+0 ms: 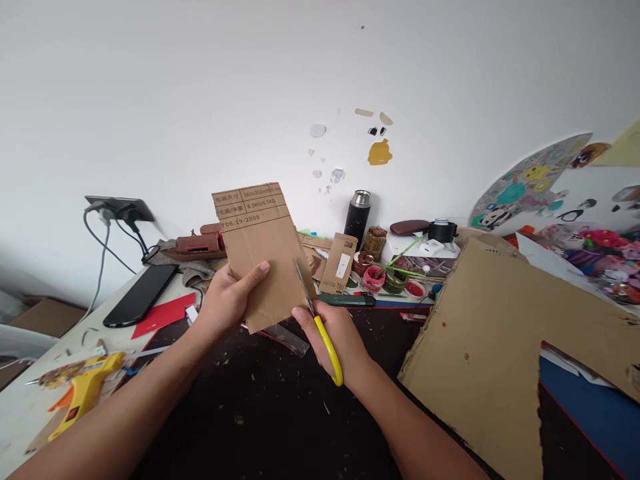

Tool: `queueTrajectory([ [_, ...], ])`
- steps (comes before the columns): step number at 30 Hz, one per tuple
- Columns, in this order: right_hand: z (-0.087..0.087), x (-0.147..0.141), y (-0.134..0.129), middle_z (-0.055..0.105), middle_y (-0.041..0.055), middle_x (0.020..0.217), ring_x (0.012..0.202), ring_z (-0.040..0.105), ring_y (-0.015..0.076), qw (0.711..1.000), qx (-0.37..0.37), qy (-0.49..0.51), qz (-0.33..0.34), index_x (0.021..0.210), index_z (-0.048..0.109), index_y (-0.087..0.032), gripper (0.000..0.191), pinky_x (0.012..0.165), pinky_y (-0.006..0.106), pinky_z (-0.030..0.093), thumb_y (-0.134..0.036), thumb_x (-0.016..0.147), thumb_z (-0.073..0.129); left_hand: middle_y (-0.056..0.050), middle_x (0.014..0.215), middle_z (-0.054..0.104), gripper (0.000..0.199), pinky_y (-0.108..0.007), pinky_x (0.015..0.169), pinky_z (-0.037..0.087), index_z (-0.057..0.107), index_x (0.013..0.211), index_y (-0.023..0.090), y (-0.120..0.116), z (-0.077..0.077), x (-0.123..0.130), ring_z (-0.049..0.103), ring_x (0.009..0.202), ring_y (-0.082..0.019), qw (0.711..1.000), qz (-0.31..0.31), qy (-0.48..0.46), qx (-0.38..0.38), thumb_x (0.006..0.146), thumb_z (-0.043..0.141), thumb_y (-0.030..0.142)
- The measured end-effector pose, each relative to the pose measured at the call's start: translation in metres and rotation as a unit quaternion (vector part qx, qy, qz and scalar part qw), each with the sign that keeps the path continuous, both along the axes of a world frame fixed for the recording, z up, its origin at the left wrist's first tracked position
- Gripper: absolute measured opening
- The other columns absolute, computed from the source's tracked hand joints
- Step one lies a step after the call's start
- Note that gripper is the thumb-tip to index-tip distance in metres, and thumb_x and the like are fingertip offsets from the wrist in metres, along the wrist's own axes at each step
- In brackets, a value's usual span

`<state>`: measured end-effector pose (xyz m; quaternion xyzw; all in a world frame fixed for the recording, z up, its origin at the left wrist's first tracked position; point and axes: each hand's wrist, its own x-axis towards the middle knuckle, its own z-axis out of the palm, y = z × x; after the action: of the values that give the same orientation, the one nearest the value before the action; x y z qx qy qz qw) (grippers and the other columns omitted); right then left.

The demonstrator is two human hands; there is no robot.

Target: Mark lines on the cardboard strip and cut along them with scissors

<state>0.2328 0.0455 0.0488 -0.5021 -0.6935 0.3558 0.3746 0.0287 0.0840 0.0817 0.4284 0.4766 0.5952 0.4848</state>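
My left hand [234, 293] grips a printed piece of brown cardboard [265, 247] by its lower left side, thumb lying across the front. The piece is held tilted in the air above the dark work surface. In my right hand [343, 340] is a pair of scissors [327, 350] with a yellow handle, its blades pointing up and to the left. One blade shows in front of the cardboard near its lower right edge. Whether the other blade lies behind the cardboard is hidden, as are most of the right fingers.
A large cut cardboard sheet [490, 353] lies at the right. On the left are a yellow hot glue gun [87, 393], a black phone [141, 293] and red paper [164, 315]. Paint jars [374, 279], a black thermos [357, 220] and a green utility knife [347, 300] stand or lie at the back.
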Motion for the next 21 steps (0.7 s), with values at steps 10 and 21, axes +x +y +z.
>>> queueTrajectory([
  [10,0.0006,-0.0012,-0.001,0.066,0.0028,0.073,0.072,0.063,0.0213,1.0,0.001,-0.002,0.0,0.074,0.056,-0.024,0.043,0.069,0.028,0.04,-0.05,0.108,0.06,-0.016,0.112,0.085,0.069,-0.048,0.085,0.07,0.076,0.115,0.016,-0.0001,-0.0001,-0.0005,0.082,0.101,-0.04,1.0,0.007,0.007,-0.004,0.068,0.1,0.06],
  [21,0.0011,-0.0026,-0.0021,0.064,0.0022,0.071,0.069,0.059,0.0196,1.0,0.0,-0.006,-0.008,0.074,0.055,-0.023,0.042,0.066,0.027,0.037,-0.048,0.107,0.062,-0.016,0.115,0.085,0.068,-0.045,0.084,0.07,0.076,0.116,0.016,0.0007,-0.0023,-0.0013,0.082,0.102,-0.039,1.0,0.005,0.005,0.003,0.07,0.1,0.059],
])
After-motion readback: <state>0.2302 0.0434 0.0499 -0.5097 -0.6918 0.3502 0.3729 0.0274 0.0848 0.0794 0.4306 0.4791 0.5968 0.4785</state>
